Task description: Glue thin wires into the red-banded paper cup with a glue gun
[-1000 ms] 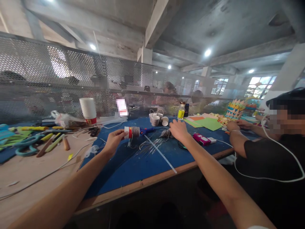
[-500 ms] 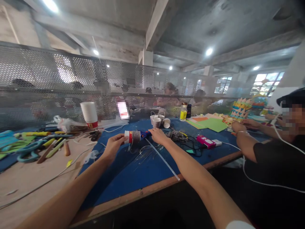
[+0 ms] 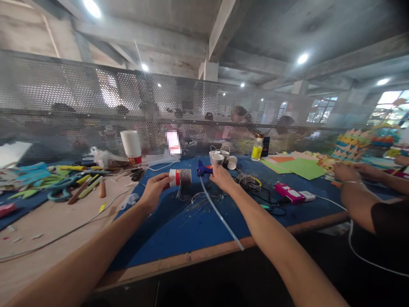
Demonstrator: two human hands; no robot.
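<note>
My left hand [image 3: 154, 190] is closed around the end of a paper cup [image 3: 174, 178] that lies on its side in the air. Grey cord [image 3: 185, 176] wraps part of the cup, and a loose end hangs beneath it. In my right hand [image 3: 223, 177] is a blue hot glue gun [image 3: 202, 169], its front close to the cup but apart from it. A long clear glue stick [image 3: 220, 216] runs down from the gun toward the table's front edge. Small cord-covered cups [image 3: 217, 159] stand behind my right hand, one of them on its side [image 3: 231, 162].
Left lie blue-handled scissors [image 3: 60, 189], wooden-handled tools and a stack of paper cups [image 3: 130, 145]. To the right are a tangle of cord [image 3: 247, 182], a pink box [image 3: 289, 193], green paper [image 3: 308, 168] and a yellow-labelled bottle [image 3: 257, 148]. A co-worker's hands [image 3: 347, 172] work far right.
The glue gun has come away from the cup's corded side, leaving a gap between them. My view has swung a little left, so the table's things appear farther right.
</note>
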